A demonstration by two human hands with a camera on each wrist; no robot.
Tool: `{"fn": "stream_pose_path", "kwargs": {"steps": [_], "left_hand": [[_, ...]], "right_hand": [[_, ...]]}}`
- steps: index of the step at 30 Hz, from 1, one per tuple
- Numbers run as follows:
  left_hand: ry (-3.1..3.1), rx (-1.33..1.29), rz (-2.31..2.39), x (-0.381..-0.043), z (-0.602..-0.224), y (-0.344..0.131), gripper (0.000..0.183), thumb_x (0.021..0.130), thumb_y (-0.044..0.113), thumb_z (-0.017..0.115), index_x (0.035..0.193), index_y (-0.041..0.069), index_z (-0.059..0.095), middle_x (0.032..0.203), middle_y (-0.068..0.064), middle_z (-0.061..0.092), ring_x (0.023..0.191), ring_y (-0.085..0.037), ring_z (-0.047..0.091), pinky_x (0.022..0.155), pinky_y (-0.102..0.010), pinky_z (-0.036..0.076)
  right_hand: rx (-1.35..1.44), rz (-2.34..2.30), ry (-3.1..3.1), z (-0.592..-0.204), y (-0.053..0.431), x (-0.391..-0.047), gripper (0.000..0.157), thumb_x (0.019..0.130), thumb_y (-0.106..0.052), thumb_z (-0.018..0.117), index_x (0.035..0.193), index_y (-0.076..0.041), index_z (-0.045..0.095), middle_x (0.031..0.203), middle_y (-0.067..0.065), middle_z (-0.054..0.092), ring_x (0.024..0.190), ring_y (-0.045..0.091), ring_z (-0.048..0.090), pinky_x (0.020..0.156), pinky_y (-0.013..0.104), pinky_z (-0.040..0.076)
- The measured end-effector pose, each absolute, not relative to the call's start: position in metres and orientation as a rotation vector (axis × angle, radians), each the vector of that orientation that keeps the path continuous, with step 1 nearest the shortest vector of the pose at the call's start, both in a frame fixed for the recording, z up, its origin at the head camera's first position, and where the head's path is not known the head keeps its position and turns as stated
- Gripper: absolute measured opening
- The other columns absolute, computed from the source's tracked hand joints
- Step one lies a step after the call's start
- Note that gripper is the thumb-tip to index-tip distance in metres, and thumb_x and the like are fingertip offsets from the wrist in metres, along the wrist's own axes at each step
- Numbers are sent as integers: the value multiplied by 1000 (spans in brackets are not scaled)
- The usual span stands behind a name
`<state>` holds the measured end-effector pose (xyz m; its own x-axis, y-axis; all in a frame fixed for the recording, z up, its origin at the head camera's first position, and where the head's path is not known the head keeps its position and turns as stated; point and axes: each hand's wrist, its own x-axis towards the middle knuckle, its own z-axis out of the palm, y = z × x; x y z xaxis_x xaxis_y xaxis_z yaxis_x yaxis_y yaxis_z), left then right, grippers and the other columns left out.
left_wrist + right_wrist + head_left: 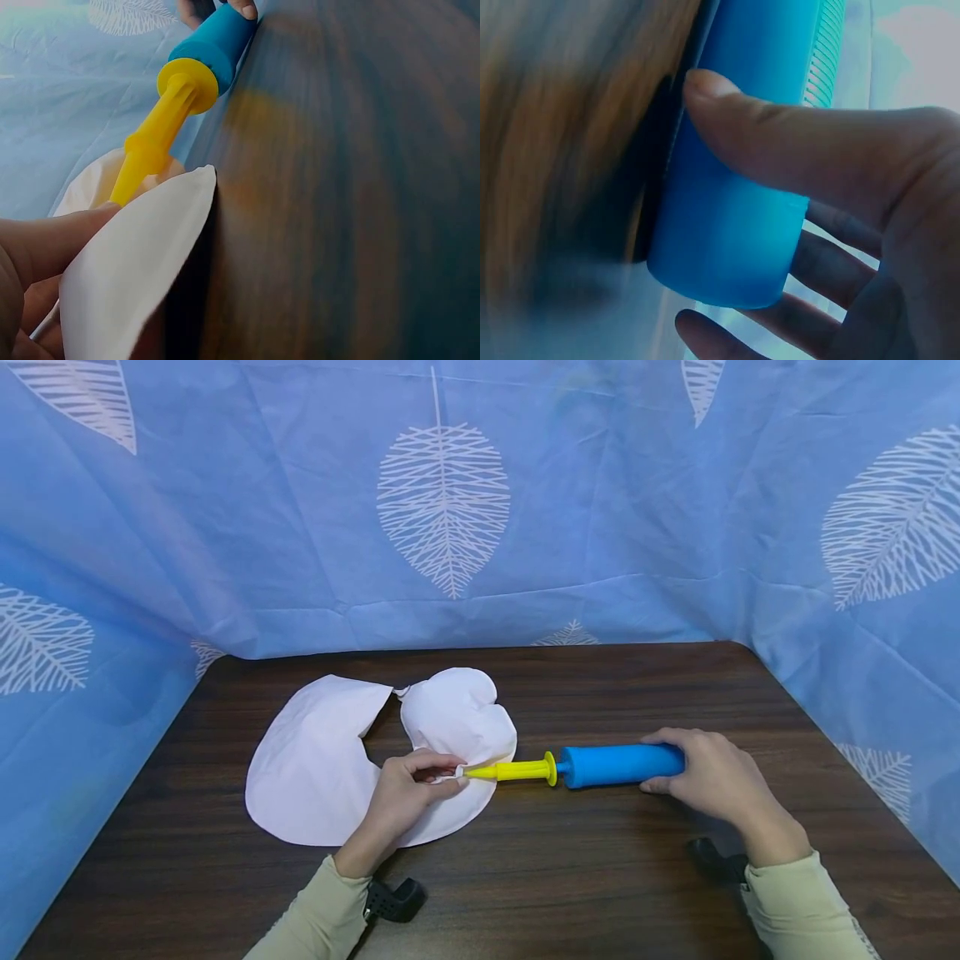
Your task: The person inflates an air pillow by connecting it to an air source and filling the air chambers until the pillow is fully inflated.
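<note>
A white C-shaped inflatable that looks like a neck pillow (pixel 307 768) lies on the dark wooden table, its right lobe wrinkled. My left hand (pixel 405 793) pinches the small white valve near its inner right edge. The yellow nozzle tip of a hand pump (pixel 615 767) meets that valve between thumb and fingers. Seen from the left wrist, the yellow nozzle (pixel 161 124) runs up to the blue barrel, and white material hides part of the fingertips. My right hand (pixel 716 772) grips the barrel's far right end, thumb across the blue surface (pixel 727 217) in the right wrist view.
The table (pixel 570 877) has rounded back corners. A blue cloth (pixel 585 527) with white leaf prints hangs behind it and along both sides. Black straps with small devices (pixel 397 900) sit at both wrists, below light green sleeves.
</note>
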<state>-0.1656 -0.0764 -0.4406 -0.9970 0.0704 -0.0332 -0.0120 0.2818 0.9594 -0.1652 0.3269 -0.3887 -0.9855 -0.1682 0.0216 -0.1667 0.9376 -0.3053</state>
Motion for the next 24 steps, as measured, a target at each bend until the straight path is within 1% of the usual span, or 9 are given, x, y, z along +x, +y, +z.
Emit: {"fn": "stream_pose_path", "kwargs": {"steps": [5, 9, 12, 15, 17, 19, 24], "left_hand": [[2461, 56, 1845, -166, -441, -76, 21, 85, 9, 90, 104, 17, 88, 98, 2, 79, 96, -14, 66, 86, -28, 51], [2460, 69, 1853, -165, -440, -76, 21, 85, 11, 91, 105, 15, 87, 100, 0, 80, 97, -15, 66, 86, -28, 51], [2470, 75, 1849, -165, -441, -75, 21, 85, 12, 91, 106, 14, 87, 101, -1, 81, 97, -15, 66, 85, -27, 51], [2471, 67, 1844, -165, -440, -75, 20, 85, 11, 90, 105, 16, 87, 101, 0, 81, 96, -14, 66, 85, -26, 51], [2471, 59, 1841, -165, -440, -75, 20, 85, 11, 90, 105, 17, 88, 101, 1, 81, 96, -14, 65, 84, -26, 51], [2473, 55, 1840, -165, -439, -75, 20, 85, 11, 90, 105, 17, 88, 101, 1, 81, 95, -14, 65, 84, -25, 51], [2476, 62, 1866, -165, -441, -76, 21, 84, 10, 91, 105, 13, 87, 99, -3, 81, 91, -12, 64, 79, -22, 49]], "right_hand": [[-164, -435, 3080, -386, 353, -167, 66, 85, -36, 92, 142, -13, 69, 140, 37, 63, 118, 57, 63, 78, 67, 54], [-75, -379, 3067, -383, 379, -167, 71, 83, -35, 92, 145, -10, 66, 145, 42, 55, 121, 64, 56, 78, 71, 51], [-5, -364, 3063, -381, 398, -165, 74, 82, -34, 92, 146, -8, 65, 148, 43, 51, 123, 66, 52, 79, 74, 48], [62, -350, 3055, -379, 412, -162, 76, 81, -34, 92, 146, -6, 63, 145, 45, 51, 118, 66, 53, 76, 72, 47], [91, -343, 3055, -378, 415, -161, 75, 82, -32, 91, 145, -5, 63, 143, 46, 51, 115, 65, 54, 72, 70, 48], [101, -334, 3075, -380, 414, -160, 72, 82, -29, 90, 144, -4, 63, 139, 46, 53, 112, 64, 55, 71, 71, 49], [39, -322, 3161, -385, 395, -162, 61, 84, -19, 87, 137, -1, 65, 132, 45, 59, 110, 64, 58, 77, 77, 50]]}}
